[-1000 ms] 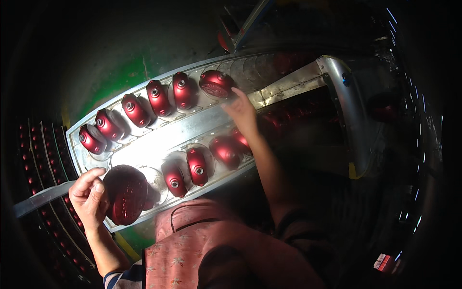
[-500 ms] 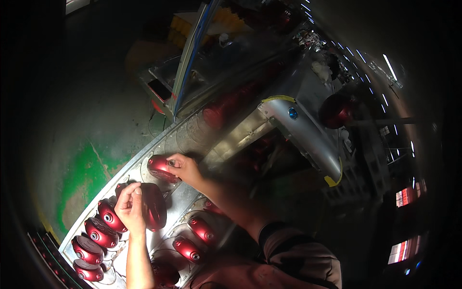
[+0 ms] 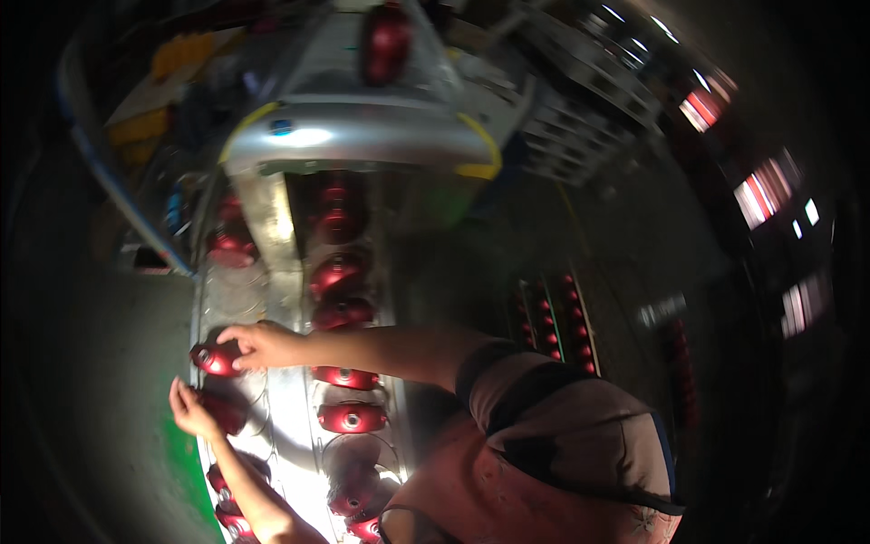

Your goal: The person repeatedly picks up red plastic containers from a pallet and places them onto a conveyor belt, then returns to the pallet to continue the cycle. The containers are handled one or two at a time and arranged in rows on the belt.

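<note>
Nearest the camera, the person's torso in a reddish shirt (image 3: 544, 453) filled the lower right of the view, with both forearms reaching leftward over a long metal tray (image 3: 288, 435) holding two rows of round seats. The left hand (image 3: 188, 410) lay at the tray's left edge, fingers curled about a dark red shell (image 3: 224, 412) in the left row; whether it was truly clamped on the piece or only resting against it could not be told in the dim light. Just beyond, the right hand (image 3: 263, 344) was closed over a second glossy red shell (image 3: 215, 359), gripping its near end while it sat at, or just above, a seat in the same row. In the right row, further red shells (image 3: 352, 417) were seated in line, though one seat (image 3: 361, 451) near the person appeared unfilled, and bare rings (image 3: 237, 295) showed in the left row beyond the hands. By that evidence the tray was judged partly loaded, with the left row's farther seats outstanding. Farther off, the tray ran under a curved silver housing (image 3: 362, 136) with yellow-trimmed corners, another red shell (image 3: 385, 41) sitting above it. A dark rack of small red pieces (image 3: 557, 317) stood to the right.
</note>
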`<state>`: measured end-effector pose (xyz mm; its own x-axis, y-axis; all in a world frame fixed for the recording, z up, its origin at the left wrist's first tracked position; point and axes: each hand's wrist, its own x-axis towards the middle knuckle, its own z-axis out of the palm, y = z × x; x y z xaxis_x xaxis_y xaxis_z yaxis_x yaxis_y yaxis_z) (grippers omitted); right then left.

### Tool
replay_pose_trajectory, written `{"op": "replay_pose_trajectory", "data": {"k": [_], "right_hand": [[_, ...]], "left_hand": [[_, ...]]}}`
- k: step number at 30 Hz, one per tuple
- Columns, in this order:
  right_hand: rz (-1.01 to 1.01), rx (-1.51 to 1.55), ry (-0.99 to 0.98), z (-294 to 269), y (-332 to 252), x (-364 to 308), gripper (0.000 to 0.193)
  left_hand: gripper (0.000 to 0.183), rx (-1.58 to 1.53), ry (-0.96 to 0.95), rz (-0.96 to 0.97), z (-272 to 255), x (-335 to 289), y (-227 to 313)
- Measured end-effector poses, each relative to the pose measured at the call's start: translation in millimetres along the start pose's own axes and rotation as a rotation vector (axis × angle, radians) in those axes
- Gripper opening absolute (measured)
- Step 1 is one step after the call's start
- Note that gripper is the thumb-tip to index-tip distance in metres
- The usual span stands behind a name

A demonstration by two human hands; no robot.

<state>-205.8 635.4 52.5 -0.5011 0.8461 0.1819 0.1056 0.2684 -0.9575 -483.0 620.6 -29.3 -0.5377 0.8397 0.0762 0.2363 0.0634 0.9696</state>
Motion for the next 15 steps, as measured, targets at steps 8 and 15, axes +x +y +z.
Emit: {"op": "replay_pose_trajectory", "data": {"k": [8,15], "right_hand": [[0.392,0.016,0.418,-135,-59,-266,0.039],[0.372,0.111,0.845,-182,-72,-447,0.038]], "left_hand": [[0.028,-0.075,-0.066,0.418,4,-86,116],[0.024,-0.194,-0.801,0.184,139,-283,168]]}}
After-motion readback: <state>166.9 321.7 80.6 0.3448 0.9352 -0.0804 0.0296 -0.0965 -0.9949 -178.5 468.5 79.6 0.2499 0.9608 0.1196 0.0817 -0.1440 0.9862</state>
